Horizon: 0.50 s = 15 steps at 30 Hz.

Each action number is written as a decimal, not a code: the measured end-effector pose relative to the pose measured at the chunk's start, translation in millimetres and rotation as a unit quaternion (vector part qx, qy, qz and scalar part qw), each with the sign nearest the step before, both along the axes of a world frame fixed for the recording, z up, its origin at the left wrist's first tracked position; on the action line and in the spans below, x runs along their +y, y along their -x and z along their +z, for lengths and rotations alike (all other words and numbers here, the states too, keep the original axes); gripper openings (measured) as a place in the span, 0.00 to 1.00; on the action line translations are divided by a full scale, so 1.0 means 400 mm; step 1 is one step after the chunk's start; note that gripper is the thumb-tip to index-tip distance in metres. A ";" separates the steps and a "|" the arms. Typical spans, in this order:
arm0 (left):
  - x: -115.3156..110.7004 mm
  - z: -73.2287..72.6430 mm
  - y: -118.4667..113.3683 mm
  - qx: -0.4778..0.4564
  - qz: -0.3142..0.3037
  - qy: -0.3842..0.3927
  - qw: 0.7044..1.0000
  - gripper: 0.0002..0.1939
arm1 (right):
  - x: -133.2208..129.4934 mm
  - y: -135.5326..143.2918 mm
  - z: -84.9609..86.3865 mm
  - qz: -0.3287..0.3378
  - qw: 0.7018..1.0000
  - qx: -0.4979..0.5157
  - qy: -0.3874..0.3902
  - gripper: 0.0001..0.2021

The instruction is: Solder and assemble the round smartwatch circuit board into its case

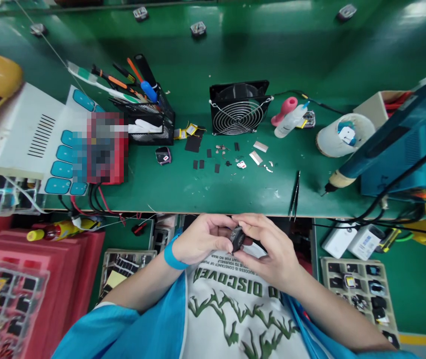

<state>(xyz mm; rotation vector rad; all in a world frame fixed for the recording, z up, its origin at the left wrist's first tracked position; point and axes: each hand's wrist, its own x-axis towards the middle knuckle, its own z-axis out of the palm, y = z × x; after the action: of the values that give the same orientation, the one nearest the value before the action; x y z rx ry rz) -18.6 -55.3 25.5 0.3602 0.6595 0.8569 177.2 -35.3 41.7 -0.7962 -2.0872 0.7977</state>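
Note:
Just in front of the bench edge, both hands hold a small black rounded case [237, 238] that looks like a smartwatch body. Thumb and fingers of my left hand [209, 238] close on its left side, and a blue band circles that wrist. My right hand [267, 244] grips the same case from the right, fingertips at its top and thumb near its lower end. Fingers hide part of the case. Beyond the hands, small black pads [201, 164], silver strips [255, 158] and tiny metal parts lie on the green bench [153, 192]. A watch case [163, 155] lies farther left.
A fan [238, 112] stands at the back, left of a clear bottle [290, 121]. Black tweezers [294, 195] overhang the bench edge. An electric screwdriver [384, 134] slants in at right, by a white tub [345, 134]. A mesh tool holder [164, 114] stands left.

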 end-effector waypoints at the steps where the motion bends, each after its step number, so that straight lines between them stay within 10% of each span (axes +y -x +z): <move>1: 0.003 -0.001 0.003 0.003 -0.012 -0.011 1.000 0.24 | -0.001 0.003 -0.003 -0.008 1.000 -0.003 -0.014 0.19; 9: 0.019 0.036 0.021 0.337 -0.016 -0.159 0.928 0.15 | 0.013 0.003 -0.031 -0.063 0.973 -0.127 -0.182 0.13; 15: 0.006 0.042 0.007 0.454 0.041 -0.224 0.861 0.04 | 0.014 -0.001 -0.031 -0.041 0.990 -0.103 -0.090 0.18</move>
<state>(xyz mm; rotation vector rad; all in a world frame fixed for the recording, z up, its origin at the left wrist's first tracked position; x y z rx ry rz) -21.4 -53.1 42.3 1.2100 1.3556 0.8981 177.7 -29.7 29.2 -0.8886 -2.2534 0.4907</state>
